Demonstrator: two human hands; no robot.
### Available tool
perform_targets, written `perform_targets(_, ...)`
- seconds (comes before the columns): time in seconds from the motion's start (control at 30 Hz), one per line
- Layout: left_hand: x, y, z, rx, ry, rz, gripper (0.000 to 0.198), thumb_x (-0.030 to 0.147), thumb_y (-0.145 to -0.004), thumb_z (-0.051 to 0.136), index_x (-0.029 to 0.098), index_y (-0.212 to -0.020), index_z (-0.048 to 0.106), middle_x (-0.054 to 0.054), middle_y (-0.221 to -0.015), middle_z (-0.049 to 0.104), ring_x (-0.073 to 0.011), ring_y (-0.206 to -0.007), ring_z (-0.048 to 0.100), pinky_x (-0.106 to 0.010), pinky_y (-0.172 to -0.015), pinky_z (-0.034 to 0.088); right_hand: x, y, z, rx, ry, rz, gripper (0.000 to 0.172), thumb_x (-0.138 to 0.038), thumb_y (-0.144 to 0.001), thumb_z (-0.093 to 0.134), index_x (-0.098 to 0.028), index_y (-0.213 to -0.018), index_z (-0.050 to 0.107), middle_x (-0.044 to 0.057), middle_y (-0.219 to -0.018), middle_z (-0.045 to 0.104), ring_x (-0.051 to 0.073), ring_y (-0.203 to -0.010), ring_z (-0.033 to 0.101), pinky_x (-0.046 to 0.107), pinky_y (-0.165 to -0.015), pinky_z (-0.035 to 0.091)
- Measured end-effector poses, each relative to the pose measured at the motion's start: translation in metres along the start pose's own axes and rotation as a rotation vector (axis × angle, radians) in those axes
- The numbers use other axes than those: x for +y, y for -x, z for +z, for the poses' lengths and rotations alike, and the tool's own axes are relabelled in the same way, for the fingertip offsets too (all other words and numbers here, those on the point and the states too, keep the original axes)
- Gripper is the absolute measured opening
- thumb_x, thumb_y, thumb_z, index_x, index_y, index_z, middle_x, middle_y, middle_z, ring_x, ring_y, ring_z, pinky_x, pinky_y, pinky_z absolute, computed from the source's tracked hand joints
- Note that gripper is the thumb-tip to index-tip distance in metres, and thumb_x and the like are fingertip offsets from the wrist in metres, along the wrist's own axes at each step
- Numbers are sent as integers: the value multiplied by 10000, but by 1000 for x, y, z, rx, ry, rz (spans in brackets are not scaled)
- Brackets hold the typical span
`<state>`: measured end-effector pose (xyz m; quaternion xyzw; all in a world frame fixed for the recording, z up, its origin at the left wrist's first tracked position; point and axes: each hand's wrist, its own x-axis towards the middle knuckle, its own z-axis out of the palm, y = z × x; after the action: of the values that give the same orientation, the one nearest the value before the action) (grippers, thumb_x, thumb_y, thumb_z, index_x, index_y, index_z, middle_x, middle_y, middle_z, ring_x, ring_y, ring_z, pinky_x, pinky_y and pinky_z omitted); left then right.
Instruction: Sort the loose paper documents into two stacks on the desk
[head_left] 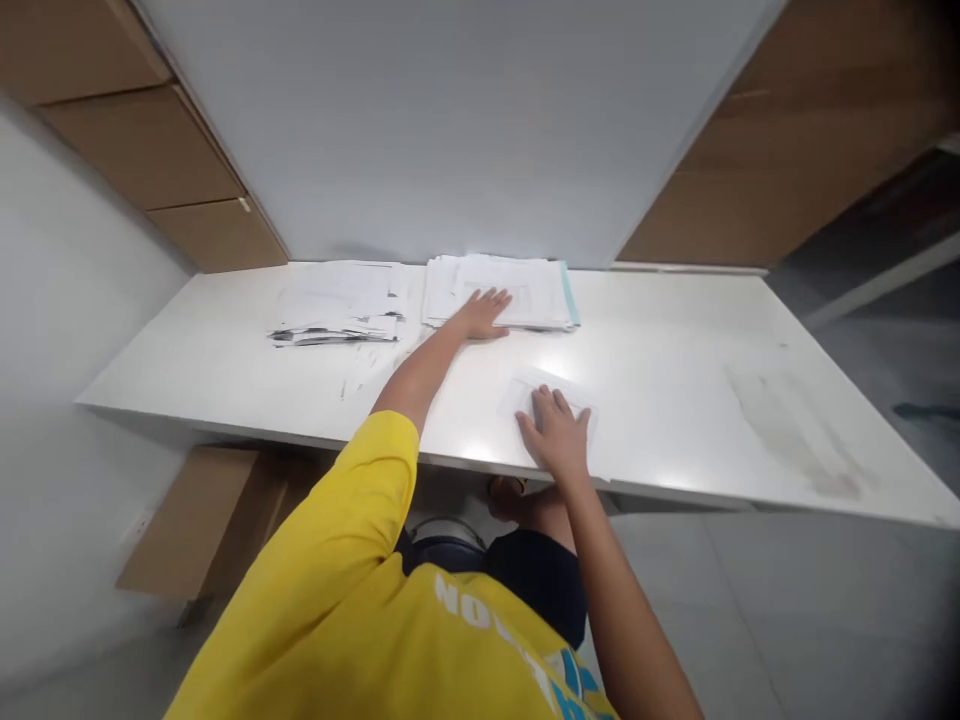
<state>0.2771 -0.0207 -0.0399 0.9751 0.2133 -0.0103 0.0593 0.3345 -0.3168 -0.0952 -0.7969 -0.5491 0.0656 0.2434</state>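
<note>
My left hand (482,314) lies with fingers spread on the front part of a stack of white papers (517,285), which has a light teal strip along its right edge. Nearer to me, my right hand (556,430) rests flat, fingers apart, on a small white sheet (529,385) close to the table's front edge. Part of that sheet is hidden under the palm. To the left of the first stack sits another pile of papers (337,300), its front edges uneven and dark in places.
The white table (660,380) backs onto a pale upright panel (465,130). Cardboard boxes (142,145) stand at the back left, with brown cardboard (750,160) at the back right. A cardboard box (195,520) is under the table's left side. Grey smudges mark the tabletop's right end.
</note>
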Motion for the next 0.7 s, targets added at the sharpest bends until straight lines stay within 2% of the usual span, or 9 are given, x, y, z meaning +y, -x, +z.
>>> perform_targets(0.1,-19,14,-16,148,-49,98,899,485,-860,566,122,-1600,208,-130,-1687,113,-315,-1567,53,-496,-1265,29,6,2,2,-33,26,-43,536,-491,-963,411,-197,-1389,549,162,-1521,488,395,-1448,382,796,-1108,182)
perform_targets(0.17,-48,45,-33,287,-67,9,820,460,-888,547,178,-1596,242,-99,-1692,116,-299,-1570,46,-497,-1265,31,9,5,2,-45,28,-91,534,-508,-960,408,-217,-1381,560,155,-1506,508,400,-1440,398,794,-1105,205)
perform_targets(0.23,-85,92,-42,356,-51,-248,777,477,-878,579,187,-1558,341,-127,-1678,178,-345,-1561,86,-551,-1252,58,11,7,1,-71,3,-180,516,-505,-955,425,-241,-1373,572,142,-1497,520,398,-1434,412,782,-1115,214)
perform_targets(0.3,-120,142,-38,368,8,-651,928,552,-789,684,104,-1535,360,-230,-1645,214,-435,-1536,123,-640,-1216,82,13,8,-1,-128,-53,-298,475,-480,-951,452,-273,-1356,589,112,-1484,539,376,-1427,432,744,-1147,215)
perform_targets(0.33,-133,164,-32,349,54,-801,1004,585,-762,703,64,-1537,332,-270,-1629,219,-457,-1524,146,-661,-1199,114,14,8,-2,-159,-89,-347,451,-462,-951,459,-286,-1340,603,96,-1470,556,360,-1421,446,721,-1164,216)
perform_targets(0.4,-148,193,-17,403,96,-905,965,595,-830,624,21,-1535,300,-285,-1609,263,-414,-1523,199,-615,-1210,155,18,7,-4,-201,-164,-392,415,-434,-950,461,-296,-1302,631,75,-1432,595,333,-1406,474,686,-1182,225)
perform_targets(0.53,-142,208,-1,601,132,-823,693,485,-951,444,77,-1507,374,-215,-1473,527,-295,-1440,416,-506,-1210,268,20,3,-6,-206,-253,-348,391,-415,-927,478,-282,-1240,670,75,-1370,647,322,-1371,518,685,-1166,250)
perform_targets(0.63,-127,207,-6,558,195,-725,626,490,-953,426,114,-1450,477,-189,-1366,625,-300,-1358,517,-487,-1176,354,16,0,-11,-205,-279,-304,373,-403,-912,492,-272,-1203,686,69,-1334,673,310,-1355,536,666,-1165,255)
perform_targets(0.7,-112,206,-11,509,221,-650,565,492,-975,386,139,-1381,559,-165,-1345,642,-310,-1363,514,-497,-1189,348,14,-3,-14,-189,-308,-256,362,-392,-910,493,-263,-1183,693,62,-1331,677,303,-1356,533,652,-1176,240)
